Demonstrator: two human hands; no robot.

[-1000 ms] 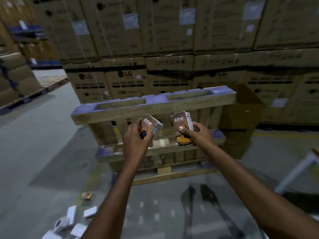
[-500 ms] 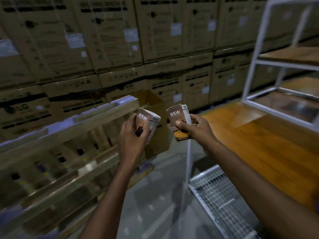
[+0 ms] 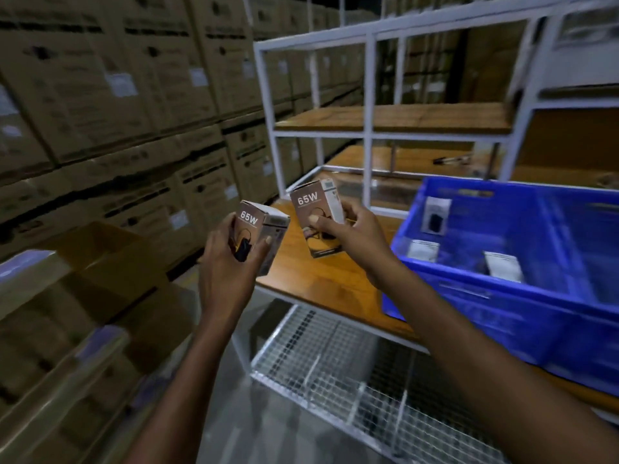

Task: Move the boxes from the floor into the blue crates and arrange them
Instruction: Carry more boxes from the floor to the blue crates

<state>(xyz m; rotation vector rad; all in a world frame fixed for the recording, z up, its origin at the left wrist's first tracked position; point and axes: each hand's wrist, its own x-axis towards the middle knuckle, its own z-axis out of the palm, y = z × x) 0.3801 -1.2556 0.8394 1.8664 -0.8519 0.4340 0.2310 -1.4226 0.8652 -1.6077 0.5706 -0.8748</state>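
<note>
Motion blur smears the blue crate (image 3: 502, 289) on the wooden counter (image 3: 321, 283), while the left hand (image 3: 231, 262) and right hand (image 3: 351, 232) each grip a "65W" box, left box (image 3: 254, 229) and right box (image 3: 313, 209), short of it.

The left hand (image 3: 231, 262) covers the lower front of its box (image 3: 256, 229), so only "65W" reads; the right hand (image 3: 348, 234) hides part of the picture on the other box (image 3: 315, 216); the crate (image 3: 469, 296) runs off the right edge, its far end unseen; three small packs (image 3: 435, 216) inside it are too blurred to read; the cartons (image 3: 100, 95) are smeared, their print illegible; a dark thing on the far shelf (image 3: 452, 159) is too small to tell; both forearms leave the bottom edge.
</note>
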